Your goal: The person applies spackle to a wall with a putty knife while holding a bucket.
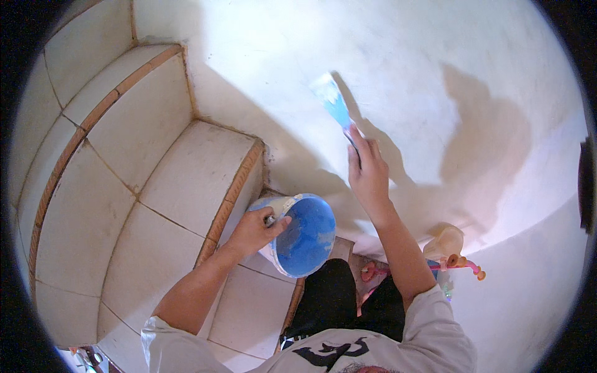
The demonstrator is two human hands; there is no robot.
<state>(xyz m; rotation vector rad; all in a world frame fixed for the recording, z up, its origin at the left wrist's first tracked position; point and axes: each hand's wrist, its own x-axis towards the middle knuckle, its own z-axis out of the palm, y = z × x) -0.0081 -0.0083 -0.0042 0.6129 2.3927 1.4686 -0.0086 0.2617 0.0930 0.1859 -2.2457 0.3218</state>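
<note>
My left hand (254, 231) is closed on the rim of a bucket (305, 239), thumb inside and fingers outside. The bucket is tilted with its mouth toward me; its inside is blue, with pale smears on the wall and rim. In my right hand (369, 174) is a putty knife (336, 107), its handle gripped and its bluish blade pointing up and away. White paste covers the blade's tip, which lies at the pale wall (267, 50); I cannot tell whether it touches.
Tiled stairs (180, 165) with brown edges climb at the left, close beside the bucket. At the lower right stand a beige rounded container (445, 241) and a pink and orange toy-like piece (463, 262). Shadows of my arm and head fall on the wall.
</note>
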